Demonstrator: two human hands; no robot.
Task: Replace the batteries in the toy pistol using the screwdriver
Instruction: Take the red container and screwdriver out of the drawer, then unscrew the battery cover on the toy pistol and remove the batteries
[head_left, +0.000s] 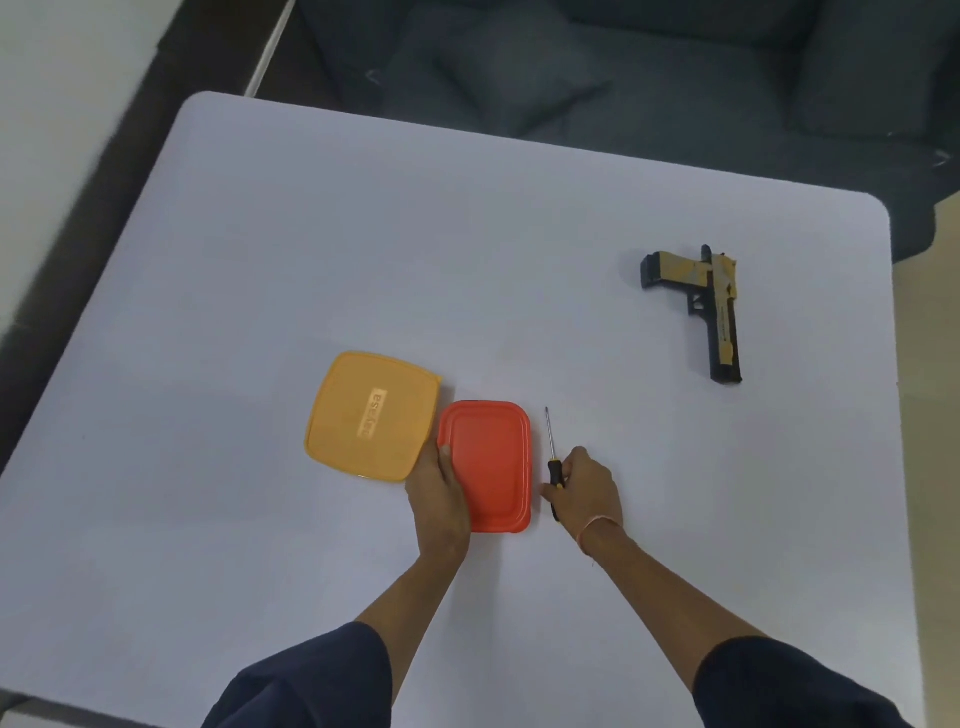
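Sleeves lowest. Right hand pinches screwdriver handle on table; left hand grips red box edge; toy pistol lies well apart, far right. Lift tool level, tip away from box.

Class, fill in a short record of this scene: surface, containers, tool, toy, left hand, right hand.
surface: white table
containers: yellow square plastic container beside red rectangular plastic container
tool: black-and-yellow-handled metal screwdriver, right of red container
toy: black-and-tan plastic toy pistol, far right, untouched
left hand: holds red container's left edge
right hand: grips screwdriver handle
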